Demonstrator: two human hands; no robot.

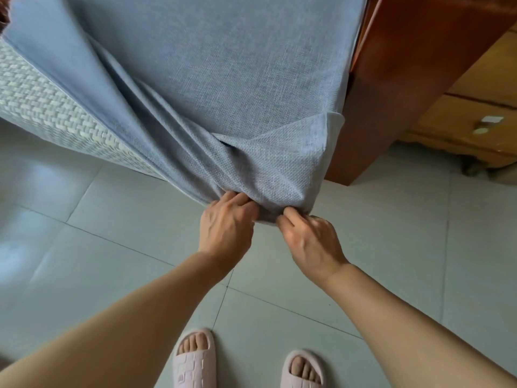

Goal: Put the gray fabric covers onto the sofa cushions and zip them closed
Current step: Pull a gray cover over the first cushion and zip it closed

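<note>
Nearest the camera are two feet in pale slippers [195, 357], planted on the tiled floor [84, 247], with both bare forearms reaching forward from above them. Ahead of the slippers, the left hand [228, 222] and the right hand [310, 242] meet at the lowest corner of the gray cover [223, 79], just apart from each other, and each grip is closed tight on a bunch of gathered cloth, fingers curled under the hem. The cover hangs over the cushion [42, 107], which stands tilted on its edge beyond the hands; the cushion's pale woven side shows bare to the left of the cover, so the cover does not yet seem fully drawn over it. The cloth looks soft, light and limp: it falls in long folds from the upper left of the cushion down to the hands, and a flap lies turned back just above the right hand. Its coarse weave should give a sure, non-slip hold. The cushion looks firmer and bulkier, likely to resist the corner. I judge the best hold to be where the hands are now, at the hem near the corner seam, pulling evenly so the weave does not strain. No zipper is visible. To the right of the cushion stands a reddish wooden panel [405, 79], and past it a lighter wooden cabinet [475, 113].
</note>
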